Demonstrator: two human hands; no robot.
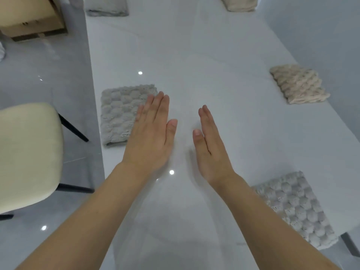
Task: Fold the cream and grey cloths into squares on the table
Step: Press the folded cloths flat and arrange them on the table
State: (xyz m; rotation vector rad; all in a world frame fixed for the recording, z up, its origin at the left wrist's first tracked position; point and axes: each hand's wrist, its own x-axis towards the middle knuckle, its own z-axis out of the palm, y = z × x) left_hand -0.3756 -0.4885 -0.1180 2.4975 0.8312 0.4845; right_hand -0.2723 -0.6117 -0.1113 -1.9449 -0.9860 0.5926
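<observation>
Both my hands hover flat over the middle of the glossy white table (194,55), holding nothing. My left hand (152,133) has straight fingers, and its outer edge overlaps the right side of a folded grey cloth (116,115) lying near the table's left edge. My right hand (212,145) is turned on edge, fingers straight, over bare tabletop. A second folded grey cloth (294,207) lies at the near right, by my right forearm. A folded cream cloth (298,84) sits at the right edge. Farther back lie another grey cloth (107,6) and another cream cloth (241,3).
A cream padded chair (25,152) with dark legs stands left of the table on the grey floor. A wooden cabinet (33,16) is at the far left. A dark table leg (350,248) shows at the near right corner.
</observation>
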